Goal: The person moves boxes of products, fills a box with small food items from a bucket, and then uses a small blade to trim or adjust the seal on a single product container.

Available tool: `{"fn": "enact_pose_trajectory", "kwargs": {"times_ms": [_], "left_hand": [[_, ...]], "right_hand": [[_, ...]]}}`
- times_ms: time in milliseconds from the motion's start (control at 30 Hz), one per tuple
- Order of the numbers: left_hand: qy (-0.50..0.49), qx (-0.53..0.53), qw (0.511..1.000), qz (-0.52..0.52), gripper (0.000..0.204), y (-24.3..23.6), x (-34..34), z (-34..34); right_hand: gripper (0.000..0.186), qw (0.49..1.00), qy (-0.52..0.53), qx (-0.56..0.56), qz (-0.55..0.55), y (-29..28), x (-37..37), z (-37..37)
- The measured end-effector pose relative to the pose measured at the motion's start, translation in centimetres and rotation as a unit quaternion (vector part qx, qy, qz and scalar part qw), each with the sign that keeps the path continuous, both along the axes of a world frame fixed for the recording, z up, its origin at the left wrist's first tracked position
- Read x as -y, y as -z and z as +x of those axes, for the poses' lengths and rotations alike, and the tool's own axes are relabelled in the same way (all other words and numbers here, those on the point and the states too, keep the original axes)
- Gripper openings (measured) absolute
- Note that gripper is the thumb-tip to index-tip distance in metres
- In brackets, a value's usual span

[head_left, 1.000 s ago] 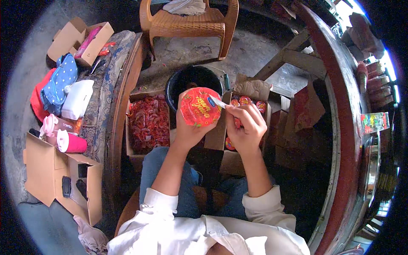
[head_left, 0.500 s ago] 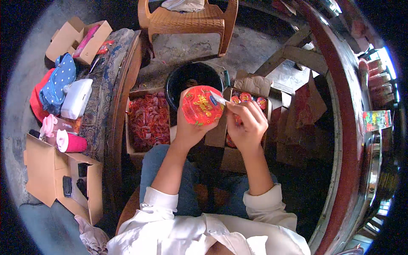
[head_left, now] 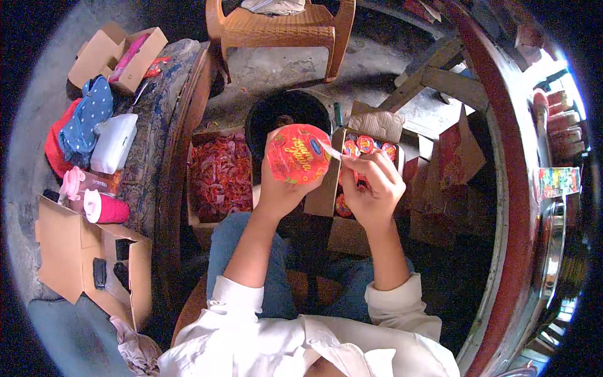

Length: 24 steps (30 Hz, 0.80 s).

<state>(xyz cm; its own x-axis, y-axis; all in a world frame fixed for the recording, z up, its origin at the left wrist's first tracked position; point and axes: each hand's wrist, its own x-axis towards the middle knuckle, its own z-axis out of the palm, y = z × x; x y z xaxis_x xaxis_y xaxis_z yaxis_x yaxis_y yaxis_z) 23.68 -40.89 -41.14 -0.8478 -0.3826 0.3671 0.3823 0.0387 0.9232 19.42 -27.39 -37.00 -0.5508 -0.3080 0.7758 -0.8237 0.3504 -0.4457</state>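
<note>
— How is the round red cup [head_left: 298, 154] held?

— Its foil lid is faced upward; the left hand [head_left: 279, 191] is closed beneath it, at six o'clock.

— And the right hand [head_left: 370, 188]?

— A white tab [head_left: 331, 151] at the lid's three o'clock edge is pinched, pointing toward three o'clock.

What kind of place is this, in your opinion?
Probably a small home workshop or shop storeroom for packing snacks: open cardboard boxes full of red wrappers on a bare concrete floor, a plastic chair, and a red round lid being handled.
</note>
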Motion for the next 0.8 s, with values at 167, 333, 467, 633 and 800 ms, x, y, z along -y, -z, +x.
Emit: {"fn": "enact_pose_trajectory", "kwargs": {"times_ms": [167, 333, 467, 633, 800], "left_hand": [[0.016, 0.007, 1.000, -0.009, 0.058, 0.3, -0.2, 0.0], [0.008, -0.004, 0.996, -0.089, 0.063, 0.4, 0.1, -0.2], [0.006, -0.002, 0.997, -0.083, 0.065, 0.4, 0.0, -0.1], [0.026, 0.010, 0.998, -0.058, 0.067, 0.3, -0.5, -0.1], [0.050, 0.000, 0.998, -0.041, 0.067, 1.7, -0.5, -0.1]], "right_hand": [[0.018, 1.000, -0.003, -0.003, 0.016, 0.1, -0.1, -0.1], [0.020, 0.999, -0.002, -0.020, 0.046, -0.2, -0.3, -0.1], [0.022, 0.998, 0.005, -0.035, 0.056, -0.2, -0.2, 0.0], [0.023, 0.996, 0.022, -0.052, 0.064, 0.2, -0.2, -0.1], [0.019, 0.999, 0.006, 0.041, -0.002, 0.2, 0.0, -0.3]]}}
